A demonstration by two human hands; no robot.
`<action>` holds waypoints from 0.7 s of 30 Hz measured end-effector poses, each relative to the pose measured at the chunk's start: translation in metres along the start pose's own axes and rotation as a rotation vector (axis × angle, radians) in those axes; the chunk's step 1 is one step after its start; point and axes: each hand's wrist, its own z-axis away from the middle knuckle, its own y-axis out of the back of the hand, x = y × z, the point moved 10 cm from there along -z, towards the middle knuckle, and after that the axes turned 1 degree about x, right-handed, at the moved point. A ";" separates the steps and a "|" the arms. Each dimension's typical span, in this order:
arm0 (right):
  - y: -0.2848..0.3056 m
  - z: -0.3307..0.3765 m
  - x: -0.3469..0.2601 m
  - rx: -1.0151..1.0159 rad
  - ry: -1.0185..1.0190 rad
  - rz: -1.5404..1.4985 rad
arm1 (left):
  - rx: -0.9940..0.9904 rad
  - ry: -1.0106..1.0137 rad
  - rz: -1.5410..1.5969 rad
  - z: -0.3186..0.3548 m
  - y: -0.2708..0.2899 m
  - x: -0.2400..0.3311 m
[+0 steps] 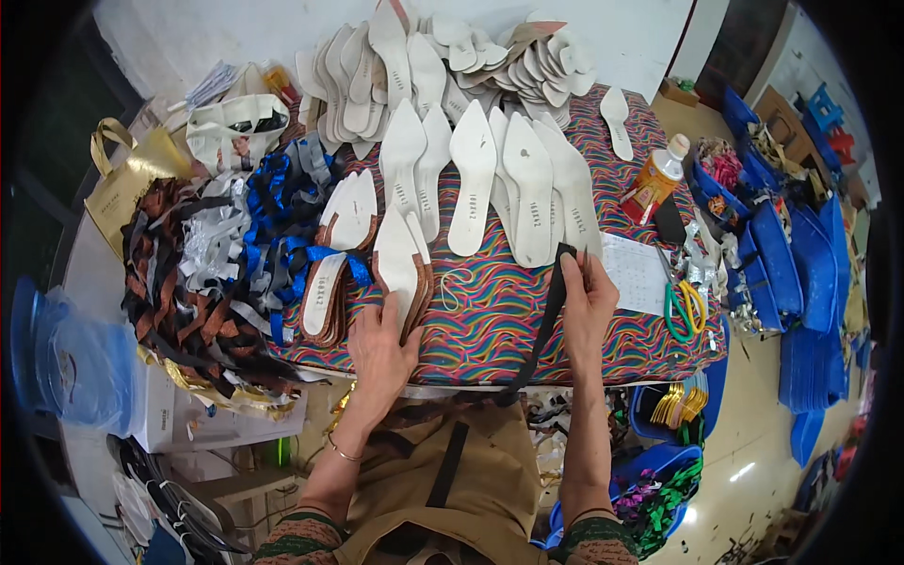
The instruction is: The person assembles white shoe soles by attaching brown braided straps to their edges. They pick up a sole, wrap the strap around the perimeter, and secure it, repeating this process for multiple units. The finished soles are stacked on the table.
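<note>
My left hand (379,353) grips the near end of a small stack of white pointed shoe insoles (399,259) with brown-wrapped edges. Its thumb lies by the right side of the stack, the fingers over the near end. Between the closed thumb and fingers of my right hand (589,290) is a black strip (541,341), which hangs down over the table's front edge toward my lap. Two more brown-edged stacks stand left of my left hand: a near insole stack (325,297) and a farther insole stack (348,217). Plain white insoles (473,179) lie fanned out beyond my hands.
A patterned cloth (480,325) covers the table. Tangled strips (202,259) pile up at left; a large insole heap (405,56) rests against the wall. Rightward are a paper sheet (633,273), scissors (680,306) and a bottle (652,179). Blue bins (777,254) stand beyond.
</note>
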 end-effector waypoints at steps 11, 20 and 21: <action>0.025 -0.029 0.032 0.199 0.265 0.539 | -0.170 -0.191 0.350 -0.097 -0.018 0.113; 0.032 -0.033 0.044 0.238 0.320 0.353 | -0.453 -0.235 0.266 -0.201 -0.141 0.158; 0.032 -0.030 0.044 0.237 0.317 0.350 | -0.469 -0.248 0.263 -0.201 -0.140 0.162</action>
